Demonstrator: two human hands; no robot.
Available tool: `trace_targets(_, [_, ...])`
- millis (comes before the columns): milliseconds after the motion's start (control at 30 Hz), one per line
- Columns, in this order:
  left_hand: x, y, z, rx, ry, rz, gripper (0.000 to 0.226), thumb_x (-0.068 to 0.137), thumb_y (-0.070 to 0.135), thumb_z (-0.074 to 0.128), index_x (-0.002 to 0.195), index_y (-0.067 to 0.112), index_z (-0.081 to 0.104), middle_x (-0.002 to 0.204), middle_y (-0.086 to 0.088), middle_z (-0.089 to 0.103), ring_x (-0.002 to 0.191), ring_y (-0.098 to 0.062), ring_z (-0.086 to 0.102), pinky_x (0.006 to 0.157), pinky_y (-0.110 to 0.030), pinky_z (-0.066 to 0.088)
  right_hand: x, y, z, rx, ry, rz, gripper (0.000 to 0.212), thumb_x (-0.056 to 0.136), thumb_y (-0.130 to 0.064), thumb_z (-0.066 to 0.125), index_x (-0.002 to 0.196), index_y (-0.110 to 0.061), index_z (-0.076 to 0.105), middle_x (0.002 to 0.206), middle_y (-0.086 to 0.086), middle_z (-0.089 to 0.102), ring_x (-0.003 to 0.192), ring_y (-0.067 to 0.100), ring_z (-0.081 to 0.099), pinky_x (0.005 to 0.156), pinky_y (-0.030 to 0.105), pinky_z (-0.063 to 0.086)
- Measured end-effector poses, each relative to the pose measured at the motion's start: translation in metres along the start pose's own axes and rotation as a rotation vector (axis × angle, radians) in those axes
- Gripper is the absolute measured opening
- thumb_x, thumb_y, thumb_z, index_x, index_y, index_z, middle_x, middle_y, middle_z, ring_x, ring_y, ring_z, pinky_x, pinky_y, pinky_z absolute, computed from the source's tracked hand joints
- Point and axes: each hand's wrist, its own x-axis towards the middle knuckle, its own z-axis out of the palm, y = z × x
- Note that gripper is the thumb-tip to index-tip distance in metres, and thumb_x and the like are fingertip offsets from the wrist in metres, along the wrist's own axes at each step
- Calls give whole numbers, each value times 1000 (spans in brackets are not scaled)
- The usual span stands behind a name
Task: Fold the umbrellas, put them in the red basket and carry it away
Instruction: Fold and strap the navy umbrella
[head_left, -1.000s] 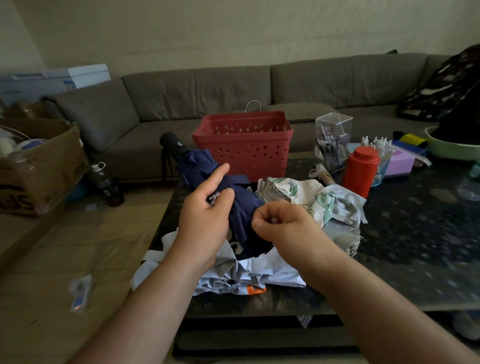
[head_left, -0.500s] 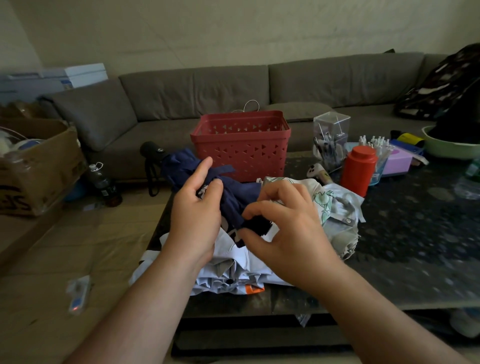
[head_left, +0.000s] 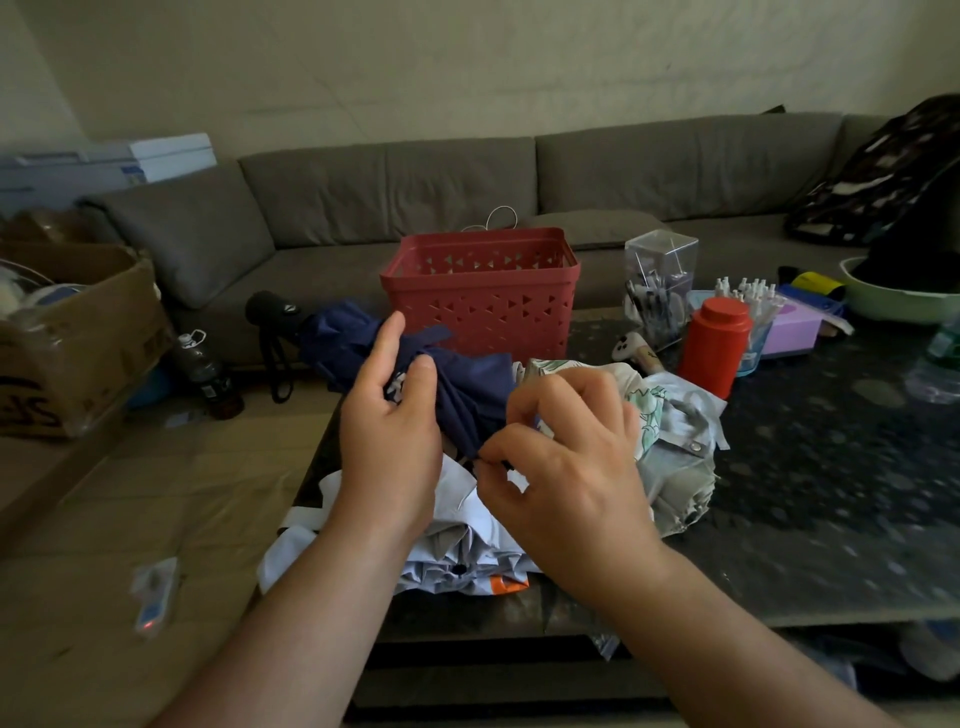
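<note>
A navy blue umbrella (head_left: 470, 384) with a black handle (head_left: 272, 309) pointing left lies tilted over the table's near left corner. My left hand (head_left: 389, 431) grips its bunched canopy in the middle. My right hand (head_left: 561, 467) pinches the lower edge of the navy fabric between thumb and forefinger. Under both hands lies a white-grey umbrella (head_left: 457, 551), loosely crumpled. A green-leaf patterned umbrella (head_left: 670, 441) lies to the right of it. The red basket (head_left: 480, 296) stands upright behind them on the table, with nothing visible inside.
The dark speckled table (head_left: 831, 493) carries a red canister (head_left: 714, 345), a clear pen holder (head_left: 657, 291), a purple box (head_left: 792, 332) and a green bowl (head_left: 898, 304) at the back right. A grey sofa (head_left: 467, 182) runs behind. A cardboard box (head_left: 72, 332) and a bottle (head_left: 205, 371) stand on the floor at left.
The navy umbrella has tipped down and leftward, its handle now lower. My right hand moved in from beside the fabric and now pinches its lower edge.
</note>
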Motion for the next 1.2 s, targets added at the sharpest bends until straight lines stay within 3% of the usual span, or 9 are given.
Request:
trace_targets(100, [-3, 3, 1, -3, 2, 55, 45, 103, 34, 61, 140, 60, 55, 103, 27, 76, 96, -10, 67, 92, -41, 56, -1, 0, 0, 14, -15, 2, 12, 81, -25, 79, 72, -23, 72, 93, -4, 59, 100, 24, 48, 73, 42, 35])
trace_targets(200, [-6, 8, -1, 42, 26, 115, 42, 97, 45, 59, 129, 72, 53, 144, 13, 64, 130, -16, 64, 110, -51, 53, -2, 1, -1, 171, -119, 142, 16, 87, -42, 70, 78, -29, 75, 96, -8, 54, 99, 23, 48, 76, 47, 42])
trace_targets(333, [-9, 10, -4, 146, 6, 223, 45, 105, 41, 56, 143, 64, 48, 153, -2, 58, 139, -25, 56, 111, -51, 51, 4, 5, 0, 414, -118, 447, 30, 90, -54, 57, 82, -32, 76, 92, -18, 52, 100, 17, 50, 88, 43, 45])
trace_targets(433, [-14, 12, -3, 223, -2, 297, 48, 109, 32, 56, 150, 54, 43, 159, 10, 48, 138, 2, 51, 109, -26, 50, 7, 6, 2, 344, -141, 454, 33, 78, -68, 63, 90, -39, 74, 95, -24, 49, 102, 14, 48, 89, 38, 45])
trace_targets(500, [-13, 11, -1, 272, 13, 333, 49, 108, 34, 58, 143, 64, 40, 162, 10, 43, 145, 1, 43, 119, -33, 44, 7, 4, 3, 318, -163, 458, 42, 72, -73, 64, 97, -40, 72, 96, -23, 46, 104, 15, 47, 87, 43, 46])
trace_targets(700, [-15, 4, 1, 340, -6, 400, 51, 106, 39, 61, 138, 71, 38, 160, 4, 45, 148, -4, 43, 120, -43, 43, 9, 8, 4, 238, -301, 523, 25, 74, -52, 88, 83, -33, 73, 95, -17, 50, 108, 20, 42, 90, 48, 43])
trace_targets(967, [-15, 3, -1, 380, -30, 386, 49, 106, 37, 61, 147, 58, 44, 161, 0, 42, 149, 0, 39, 124, -38, 37, 11, 9, -2, 278, -330, 522, 16, 96, -39, 69, 83, -30, 72, 95, -15, 56, 107, 21, 43, 91, 51, 43])
trace_targets(1100, [-13, 5, -1, 351, -9, 401, 48, 104, 45, 59, 136, 76, 39, 162, 2, 42, 150, -1, 37, 124, -42, 37, 6, 10, -6, 53, -72, 231, 17, 85, -43, 72, 74, -30, 73, 87, -12, 57, 93, 27, 54, 73, 40, 35])
trace_targets(1200, [-10, 6, -3, 332, 7, 378, 48, 103, 47, 58, 133, 79, 39, 161, 4, 42, 150, 0, 37, 124, -41, 38, 2, 2, -6, 54, -60, 128, 17, 89, -43, 68, 79, -30, 74, 89, -9, 56, 92, 26, 53, 72, 42, 36])
